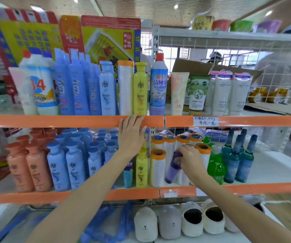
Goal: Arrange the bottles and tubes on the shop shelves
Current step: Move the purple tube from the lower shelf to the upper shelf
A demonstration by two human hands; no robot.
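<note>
Right hand (191, 159) around purple bottle (173, 168)

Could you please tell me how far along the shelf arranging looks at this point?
Mostly done: the blue bottles and orange bottles stand in neat rows, and the white tubes are lined up above. In hand: the right hand grips a tilted purple bottle among the white rolls, while the left hand rests on the orange shelf edge. Left: standing that bottle upright in place.

Orange shelf edges (53, 121), blue bottles (74, 165) & salmon bottles (36, 169), yellow bottle (140, 88), purple bottle (173, 167).
</note>
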